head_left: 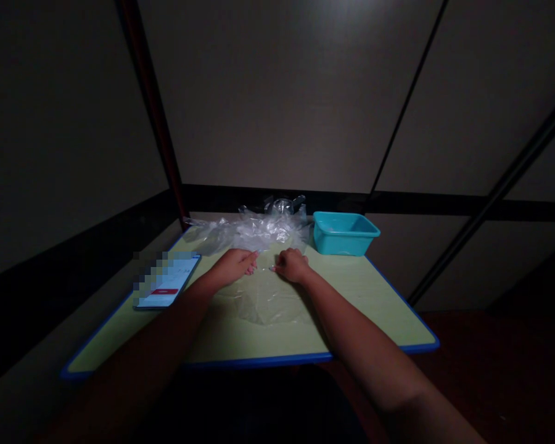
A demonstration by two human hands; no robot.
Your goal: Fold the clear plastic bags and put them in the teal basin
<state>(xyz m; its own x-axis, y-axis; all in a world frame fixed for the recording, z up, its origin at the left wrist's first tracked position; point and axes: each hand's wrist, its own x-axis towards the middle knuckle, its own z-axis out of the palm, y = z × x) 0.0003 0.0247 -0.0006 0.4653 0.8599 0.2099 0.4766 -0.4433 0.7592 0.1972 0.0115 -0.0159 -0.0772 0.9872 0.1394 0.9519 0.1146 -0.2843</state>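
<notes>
A clear plastic bag (pixel 271 303) lies spread on the table, its upper edge stretched between my two hands. My left hand (pixel 235 266) pinches that edge on the left, with fingers closed. On the other side my right hand (pixel 292 265) is closed on the same edge, fingers curled under. A short gap separates the hands. Just beyond them sits a crumpled heap of clear plastic bags (pixel 263 228). The bag is so transparent that its full outline is hard to make out.
The yellow-green table (pixel 351 308) has a blue rim. At its back right corner stands a turquoise plastic basin (pixel 342 243). A tablet or phone with a lit screen (pixel 169 285) lies at the left edge, partly blurred. Panelled walls (pixel 277 111) close in behind and at left.
</notes>
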